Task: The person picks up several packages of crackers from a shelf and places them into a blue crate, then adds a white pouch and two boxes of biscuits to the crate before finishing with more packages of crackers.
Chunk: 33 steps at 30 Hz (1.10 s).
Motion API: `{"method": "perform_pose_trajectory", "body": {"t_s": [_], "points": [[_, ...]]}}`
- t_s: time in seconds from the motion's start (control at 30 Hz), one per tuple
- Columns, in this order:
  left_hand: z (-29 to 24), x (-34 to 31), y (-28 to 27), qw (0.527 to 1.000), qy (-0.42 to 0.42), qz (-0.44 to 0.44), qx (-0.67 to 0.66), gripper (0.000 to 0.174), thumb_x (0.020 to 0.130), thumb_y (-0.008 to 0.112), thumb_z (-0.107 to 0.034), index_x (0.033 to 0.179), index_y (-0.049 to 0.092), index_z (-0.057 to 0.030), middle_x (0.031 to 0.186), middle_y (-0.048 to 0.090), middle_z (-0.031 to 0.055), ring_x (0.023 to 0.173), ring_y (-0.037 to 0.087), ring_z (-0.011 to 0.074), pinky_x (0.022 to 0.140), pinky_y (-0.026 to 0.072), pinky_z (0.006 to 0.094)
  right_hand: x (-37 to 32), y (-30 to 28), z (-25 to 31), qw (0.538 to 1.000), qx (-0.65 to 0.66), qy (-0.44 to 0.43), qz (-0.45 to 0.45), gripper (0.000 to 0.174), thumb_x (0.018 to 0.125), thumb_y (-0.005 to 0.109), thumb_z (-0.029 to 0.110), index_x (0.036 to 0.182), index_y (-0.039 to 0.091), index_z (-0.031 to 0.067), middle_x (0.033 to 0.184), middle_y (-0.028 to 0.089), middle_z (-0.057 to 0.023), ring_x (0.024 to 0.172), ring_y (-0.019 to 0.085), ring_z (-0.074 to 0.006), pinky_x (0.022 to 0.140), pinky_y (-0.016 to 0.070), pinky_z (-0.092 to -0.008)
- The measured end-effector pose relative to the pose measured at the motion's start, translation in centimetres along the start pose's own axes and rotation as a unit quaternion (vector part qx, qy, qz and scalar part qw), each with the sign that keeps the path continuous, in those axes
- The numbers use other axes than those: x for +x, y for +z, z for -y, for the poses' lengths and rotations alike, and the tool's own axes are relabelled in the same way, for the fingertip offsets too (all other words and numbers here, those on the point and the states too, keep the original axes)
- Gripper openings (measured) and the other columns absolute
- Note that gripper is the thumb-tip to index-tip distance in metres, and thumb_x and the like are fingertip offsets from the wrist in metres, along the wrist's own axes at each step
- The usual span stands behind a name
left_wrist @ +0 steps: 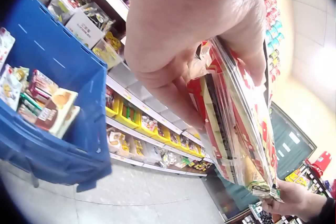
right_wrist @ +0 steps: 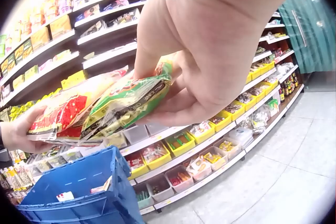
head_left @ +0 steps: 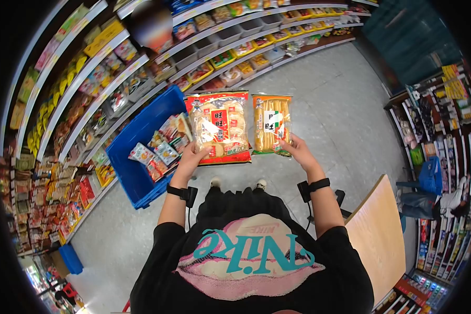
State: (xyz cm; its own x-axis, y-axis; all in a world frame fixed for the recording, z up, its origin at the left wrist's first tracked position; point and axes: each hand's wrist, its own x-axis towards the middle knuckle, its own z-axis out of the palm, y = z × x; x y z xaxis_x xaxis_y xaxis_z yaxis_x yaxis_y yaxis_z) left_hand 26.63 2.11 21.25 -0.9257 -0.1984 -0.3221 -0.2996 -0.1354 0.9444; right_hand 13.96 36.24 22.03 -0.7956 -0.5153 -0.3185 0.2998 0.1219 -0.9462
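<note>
My left hand grips the lower left edge of a large red bag of rice crackers, thumb on its front. The bag's clear middle shows round pale crackers behind Chinese lettering. In my right hand is a smaller orange-and-green bag of stick-shaped crackers, pinched at its lower right corner. The two bags stand side by side, fronts up toward the head camera. From the left wrist view, the red bag appears edge-on with the fingers round its side; the right wrist view shows the green end of the other bag between thumb and fingers.
A blue crate holding several snack packs is at the left, partly behind the red bag. Curved shelves of packaged snacks run along the left and far side. A wooden tabletop is at the right, above a grey tiled floor.
</note>
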Motion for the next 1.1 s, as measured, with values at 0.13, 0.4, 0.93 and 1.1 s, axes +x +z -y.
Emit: {"method": "perform_pose_trajectory", "body": {"t_s": [0.13,0.4,0.93,1.1], "points": [[1.5,-2.5,-8.2,0.997,-0.018,-0.071,0.004,0.043,0.085,0.068,-0.021,0.117,0.054,0.0034,0.107,0.063,0.0070,0.094,0.057,0.0100,0.084,0.0448,0.0254,2.6,6.5,-1.1,0.999,0.006,0.029,0.018,0.042,0.090,0.062,0.020,0.125,0.051,0.0002,0.107,0.063,-0.0044,0.092,0.059,-0.0098,0.082,0.0485,-0.0258],[4.7,-5.4,-20.6,0.972,-0.089,-0.219,0.006,0.050,0.084,0.068,-0.029,0.117,0.054,0.0055,0.106,0.064,0.0103,0.093,0.062,0.0138,0.084,0.0468,0.0266,5.8,17.3,-2.3,0.998,-0.025,0.020,0.059,0.041,0.090,0.062,0.017,0.125,0.050,-0.0012,0.106,0.063,-0.0047,0.091,0.059,-0.0090,0.081,0.0484,-0.0252],[7.5,-4.7,-22.5,0.937,-0.186,-0.271,-0.119,0.058,0.079,0.072,-0.036,0.114,0.055,0.0066,0.106,0.064,0.0122,0.092,0.063,0.0175,0.079,0.0493,0.0276,6.6,14.8,-5.3,0.983,-0.182,0.029,-0.020,0.044,0.089,0.063,0.028,0.113,0.047,-0.0060,0.093,0.063,-0.0131,0.084,0.060,-0.0141,0.073,0.0495,-0.0288],[6.9,-3.6,-23.3,0.937,-0.229,-0.233,-0.124,0.056,0.080,0.071,-0.036,0.116,0.053,0.0036,0.108,0.063,0.0124,0.094,0.064,0.0178,0.074,0.0532,0.0294,6.2,16.1,-4.8,0.996,-0.084,0.014,-0.026,0.042,0.092,0.059,0.028,0.116,0.046,-0.0031,0.090,0.063,-0.0108,0.081,0.059,-0.0125,0.072,0.0476,-0.0270]]}}
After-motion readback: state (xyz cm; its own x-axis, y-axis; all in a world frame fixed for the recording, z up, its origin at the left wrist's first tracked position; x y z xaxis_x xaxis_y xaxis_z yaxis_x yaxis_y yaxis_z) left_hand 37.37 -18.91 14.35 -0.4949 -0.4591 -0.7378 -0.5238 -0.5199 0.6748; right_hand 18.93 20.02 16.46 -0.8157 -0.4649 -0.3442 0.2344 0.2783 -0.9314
